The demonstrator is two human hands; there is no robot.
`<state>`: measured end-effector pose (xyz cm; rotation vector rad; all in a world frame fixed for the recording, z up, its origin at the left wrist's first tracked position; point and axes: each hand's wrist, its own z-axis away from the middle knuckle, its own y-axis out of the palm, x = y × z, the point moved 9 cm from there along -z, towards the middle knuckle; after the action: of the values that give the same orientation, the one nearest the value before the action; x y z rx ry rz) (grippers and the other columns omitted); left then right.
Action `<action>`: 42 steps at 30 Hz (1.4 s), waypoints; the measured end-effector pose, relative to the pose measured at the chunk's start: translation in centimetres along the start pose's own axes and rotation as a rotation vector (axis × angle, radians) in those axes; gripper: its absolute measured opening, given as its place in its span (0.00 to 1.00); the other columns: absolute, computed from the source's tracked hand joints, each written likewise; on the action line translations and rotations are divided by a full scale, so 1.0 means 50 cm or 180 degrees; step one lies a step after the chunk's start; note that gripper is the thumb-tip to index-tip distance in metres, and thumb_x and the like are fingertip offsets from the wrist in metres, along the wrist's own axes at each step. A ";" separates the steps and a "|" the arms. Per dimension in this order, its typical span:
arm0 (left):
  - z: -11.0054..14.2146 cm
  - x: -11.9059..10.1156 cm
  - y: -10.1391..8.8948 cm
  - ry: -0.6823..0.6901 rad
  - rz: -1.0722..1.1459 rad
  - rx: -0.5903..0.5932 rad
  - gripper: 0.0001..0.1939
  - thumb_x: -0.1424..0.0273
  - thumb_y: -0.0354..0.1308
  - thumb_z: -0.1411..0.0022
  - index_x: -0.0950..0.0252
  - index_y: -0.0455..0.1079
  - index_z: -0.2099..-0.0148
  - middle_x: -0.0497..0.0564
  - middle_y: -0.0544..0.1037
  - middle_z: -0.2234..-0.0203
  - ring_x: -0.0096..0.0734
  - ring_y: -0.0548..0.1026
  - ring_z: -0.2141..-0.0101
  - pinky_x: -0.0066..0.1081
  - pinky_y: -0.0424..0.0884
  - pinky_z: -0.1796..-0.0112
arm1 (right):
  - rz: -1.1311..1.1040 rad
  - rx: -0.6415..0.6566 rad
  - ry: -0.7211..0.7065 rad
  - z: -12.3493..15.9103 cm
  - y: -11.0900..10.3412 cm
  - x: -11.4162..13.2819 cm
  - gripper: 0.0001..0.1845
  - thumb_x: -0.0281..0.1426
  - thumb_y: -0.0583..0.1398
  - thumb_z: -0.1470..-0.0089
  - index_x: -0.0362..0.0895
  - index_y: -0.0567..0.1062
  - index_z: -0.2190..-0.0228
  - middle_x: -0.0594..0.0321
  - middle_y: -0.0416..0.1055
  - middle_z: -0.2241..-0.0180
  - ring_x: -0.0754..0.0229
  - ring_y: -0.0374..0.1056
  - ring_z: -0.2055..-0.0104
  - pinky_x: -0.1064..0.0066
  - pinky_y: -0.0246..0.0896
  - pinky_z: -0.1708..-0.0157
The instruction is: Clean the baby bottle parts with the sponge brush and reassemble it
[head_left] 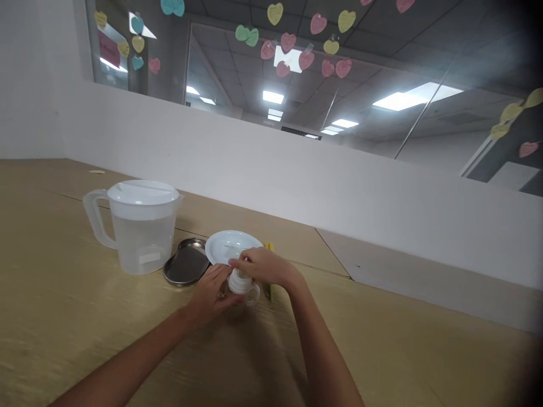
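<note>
A small clear bottle with a white neck or cap (240,282) stands on the table in front of me, with a clear looped handle (253,295) on its right side. My left hand (212,294) is closed around its left side, thumb at the front. From behind and above, my right hand (263,264) bends its fingers onto the white top. Most of the bottle's body is hidden by my left hand. Just behind my hands lies a white plate (220,244), partly covered by the right hand; a small clear thing on it is hard to make out.
A translucent lidded pitcher (144,237), partly filled with clear liquid, stands at the left. Between it and the plate lies an oval metal tray (186,264). Something thin and yellow (271,293) shows behind my right wrist. A white wall (254,158) with a window above borders the wooden table (76,316).
</note>
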<state>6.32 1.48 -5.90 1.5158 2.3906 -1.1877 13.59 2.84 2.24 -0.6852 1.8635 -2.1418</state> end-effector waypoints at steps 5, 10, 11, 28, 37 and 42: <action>0.000 0.001 -0.002 -0.0161 0.0096 0.0000 0.22 0.55 0.53 0.43 0.63 0.65 0.52 0.55 0.73 0.58 0.39 0.68 0.55 0.40 0.64 0.54 | 0.0313 0.0031 -0.0028 0.009 0.007 0.022 0.18 0.42 0.59 0.55 0.41 0.73 0.66 0.57 0.72 0.66 0.57 0.66 0.65 0.73 0.52 0.74; 0.002 0.008 -0.007 -0.0337 0.0239 -0.0111 0.25 0.55 0.55 0.45 0.62 0.64 0.49 0.54 0.73 0.57 0.39 0.69 0.55 0.40 0.65 0.54 | 0.0452 0.0091 -0.0278 0.010 0.013 0.031 0.15 0.34 0.60 0.54 0.40 0.73 0.64 0.56 0.72 0.64 0.55 0.66 0.61 0.71 0.56 0.68; 0.002 0.010 -0.007 -0.0364 0.0244 -0.0133 0.25 0.55 0.56 0.46 0.62 0.64 0.48 0.54 0.73 0.57 0.39 0.69 0.55 0.40 0.66 0.54 | 0.0452 0.0095 -0.0411 0.012 0.014 0.035 0.15 0.30 0.60 0.55 0.41 0.73 0.62 0.56 0.72 0.63 0.55 0.66 0.59 0.70 0.57 0.65; 0.006 0.023 -0.001 -0.0421 0.0195 -0.0115 0.31 0.57 0.57 0.47 0.62 0.58 0.43 0.56 0.71 0.54 0.41 0.69 0.54 0.41 0.65 0.54 | 0.0209 -0.0644 -0.0432 0.022 -0.040 0.039 0.04 0.26 0.55 0.50 0.42 0.70 0.72 0.65 0.67 0.73 0.67 0.59 0.72 0.75 0.45 0.74; 0.005 0.022 0.002 -0.0392 0.0232 -0.0049 0.31 0.57 0.56 0.46 0.62 0.56 0.42 0.57 0.69 0.51 0.42 0.68 0.53 0.43 0.64 0.52 | -0.0135 -0.0728 -0.0940 0.034 -0.047 0.051 0.19 0.15 0.51 0.59 0.43 0.71 0.66 0.66 0.68 0.70 0.67 0.60 0.68 0.77 0.48 0.70; 0.003 0.016 0.001 -0.0370 0.0242 0.0004 0.31 0.57 0.56 0.45 0.63 0.56 0.42 0.57 0.69 0.51 0.42 0.68 0.53 0.44 0.64 0.52 | -0.0280 -0.0690 -0.1044 0.036 -0.047 0.053 0.20 0.15 0.50 0.58 0.43 0.72 0.66 0.65 0.70 0.69 0.66 0.62 0.66 0.76 0.51 0.68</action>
<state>5.87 2.00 -6.38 1.4803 2.2388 -1.2255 12.47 0.46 5.23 -1.1085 1.9250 -1.7560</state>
